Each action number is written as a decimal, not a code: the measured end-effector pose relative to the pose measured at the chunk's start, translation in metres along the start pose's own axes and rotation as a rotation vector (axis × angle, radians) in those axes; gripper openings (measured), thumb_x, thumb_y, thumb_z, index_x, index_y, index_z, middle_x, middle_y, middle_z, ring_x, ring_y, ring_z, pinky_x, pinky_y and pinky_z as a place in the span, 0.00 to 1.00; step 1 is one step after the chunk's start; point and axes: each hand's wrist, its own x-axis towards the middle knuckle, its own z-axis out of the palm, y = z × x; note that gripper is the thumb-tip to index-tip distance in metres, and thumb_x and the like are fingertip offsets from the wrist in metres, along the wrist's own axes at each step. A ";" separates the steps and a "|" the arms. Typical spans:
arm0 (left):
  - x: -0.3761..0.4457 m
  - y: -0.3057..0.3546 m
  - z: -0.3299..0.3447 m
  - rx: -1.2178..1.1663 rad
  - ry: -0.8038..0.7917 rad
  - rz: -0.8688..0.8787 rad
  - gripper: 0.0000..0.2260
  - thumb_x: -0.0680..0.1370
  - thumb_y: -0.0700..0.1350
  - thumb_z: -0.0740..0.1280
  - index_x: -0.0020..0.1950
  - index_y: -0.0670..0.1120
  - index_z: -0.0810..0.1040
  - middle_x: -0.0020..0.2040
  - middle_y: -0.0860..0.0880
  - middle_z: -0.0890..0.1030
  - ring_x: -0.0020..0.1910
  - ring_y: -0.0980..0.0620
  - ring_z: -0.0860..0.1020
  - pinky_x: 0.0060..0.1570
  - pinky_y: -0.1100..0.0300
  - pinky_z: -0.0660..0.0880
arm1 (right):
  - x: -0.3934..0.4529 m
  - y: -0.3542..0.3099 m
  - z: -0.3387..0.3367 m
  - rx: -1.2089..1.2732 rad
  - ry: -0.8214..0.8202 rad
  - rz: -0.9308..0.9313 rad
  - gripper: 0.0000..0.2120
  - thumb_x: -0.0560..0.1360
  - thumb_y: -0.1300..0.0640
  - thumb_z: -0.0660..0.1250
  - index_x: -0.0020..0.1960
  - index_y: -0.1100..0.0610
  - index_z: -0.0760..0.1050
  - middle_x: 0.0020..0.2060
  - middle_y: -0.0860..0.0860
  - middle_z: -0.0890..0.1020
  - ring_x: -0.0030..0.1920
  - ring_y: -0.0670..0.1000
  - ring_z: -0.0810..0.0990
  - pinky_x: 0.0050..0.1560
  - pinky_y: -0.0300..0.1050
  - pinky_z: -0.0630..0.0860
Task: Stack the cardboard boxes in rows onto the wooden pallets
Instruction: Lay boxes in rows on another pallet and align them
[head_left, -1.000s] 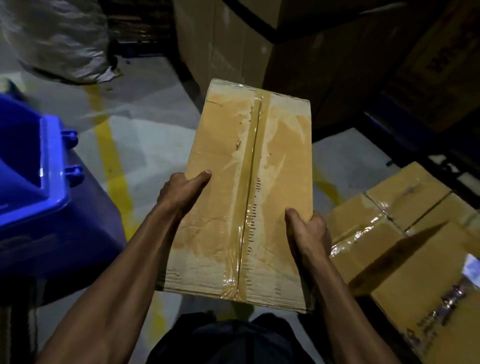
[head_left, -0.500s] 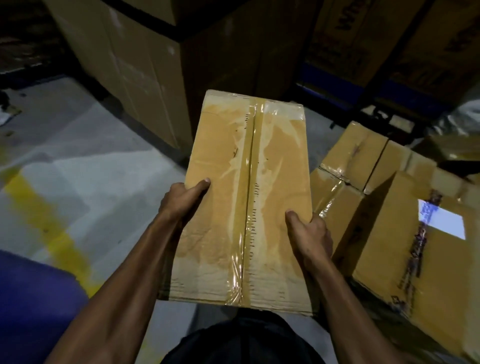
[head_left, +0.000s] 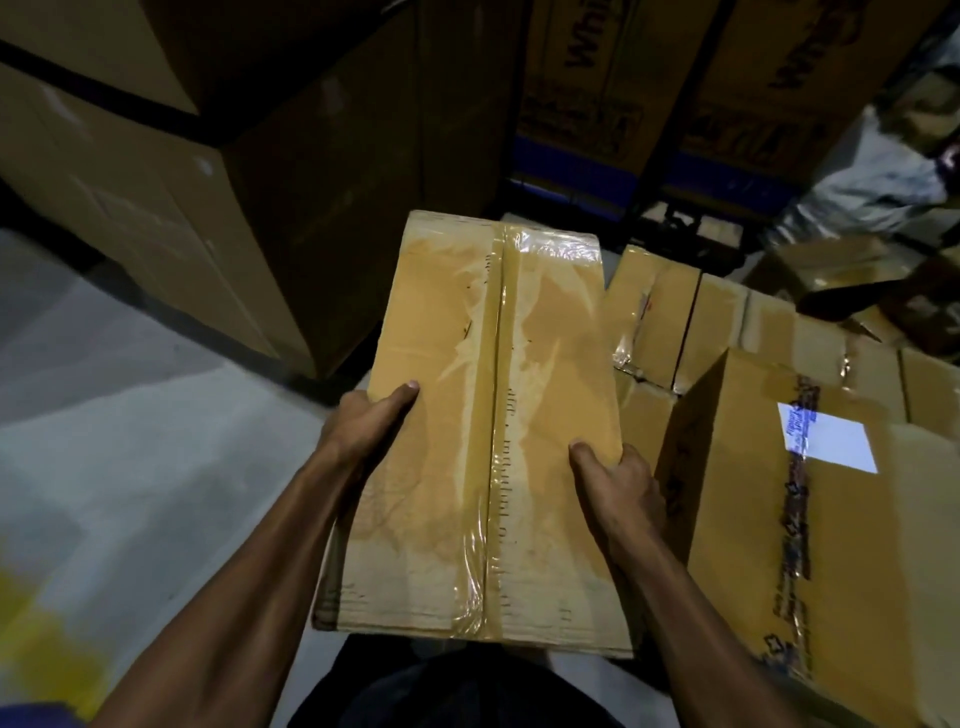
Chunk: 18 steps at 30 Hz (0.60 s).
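Note:
I carry a long taped cardboard box (head_left: 483, 415) in front of my body, clear of the floor. My left hand (head_left: 363, 426) grips its left edge, thumb lying on the top face. My right hand (head_left: 618, 488) grips its right edge, thumb on top, fingers hidden under the side. To the right lie several stacked cardboard boxes (head_left: 670, 317) in a row. A taller box with a white label (head_left: 826, 441) stands nearest on that stack. The pallet beneath them is hidden.
Large dark cartons (head_left: 218, 197) rise at the back left and behind. Another person's arm (head_left: 883, 291) reaches over the boxes at the far right. Grey floor with a yellow line (head_left: 47, 644) spreads to the left.
The view has swung right: the blue bin has left the frame and the row of boxes has come closer. Both hands keep the same grip on the carried box.

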 end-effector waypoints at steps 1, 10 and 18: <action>0.004 0.005 0.003 0.017 -0.008 0.010 0.28 0.72 0.70 0.67 0.50 0.45 0.80 0.45 0.47 0.82 0.46 0.44 0.80 0.51 0.47 0.80 | 0.002 -0.001 0.000 0.002 0.008 0.017 0.28 0.75 0.34 0.64 0.65 0.53 0.73 0.49 0.51 0.79 0.50 0.57 0.79 0.54 0.55 0.78; 0.060 0.032 0.016 0.138 -0.155 0.120 0.24 0.74 0.69 0.66 0.43 0.47 0.75 0.46 0.45 0.79 0.44 0.45 0.76 0.55 0.48 0.76 | -0.005 -0.005 0.013 0.123 0.105 0.144 0.24 0.76 0.36 0.65 0.63 0.52 0.73 0.51 0.51 0.81 0.51 0.56 0.79 0.55 0.55 0.78; 0.086 0.042 0.034 0.213 -0.281 0.173 0.20 0.75 0.66 0.67 0.43 0.48 0.78 0.41 0.48 0.80 0.43 0.42 0.78 0.50 0.49 0.78 | -0.021 -0.002 0.031 0.161 0.237 0.280 0.25 0.76 0.37 0.65 0.63 0.53 0.75 0.53 0.53 0.81 0.52 0.56 0.79 0.52 0.50 0.74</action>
